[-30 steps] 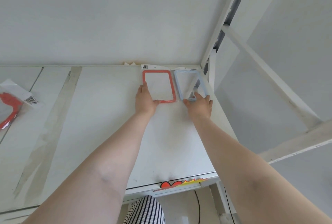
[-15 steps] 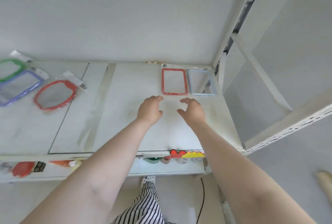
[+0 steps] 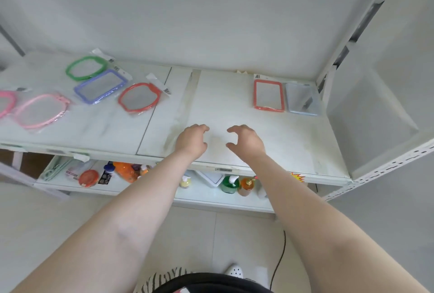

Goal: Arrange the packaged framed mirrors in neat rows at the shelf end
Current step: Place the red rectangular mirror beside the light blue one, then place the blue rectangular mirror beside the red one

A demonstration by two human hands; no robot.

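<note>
A red rectangular mirror point(image 3: 268, 95) and a pale blue rectangular mirror point(image 3: 302, 99) lie side by side at the shelf's back right corner. Loose on the left lie a red oval mirror point(image 3: 139, 96), a purple rectangular mirror point(image 3: 100, 86), a green mirror point(image 3: 86, 67) and a pink mirror point(image 3: 41, 110); another pink frame point(image 3: 6, 102) is cut off at the left edge. My left hand point(image 3: 190, 140) and my right hand point(image 3: 245, 140) hover over the shelf's front middle, fingers curled apart, holding nothing.
The white shelf point(image 3: 234, 128) ends at a white upright point(image 3: 338, 41) on the right. A lower shelf point(image 3: 150, 187) holds bottles and jars, among them a green bottle point(image 3: 230, 183). A black cable point(image 3: 279, 255) runs across the floor.
Both hands have let go of the red and pale blue mirrors and drawn back toward the front edge. The view has pulled back and left, bringing the loose mirrors into sight.
</note>
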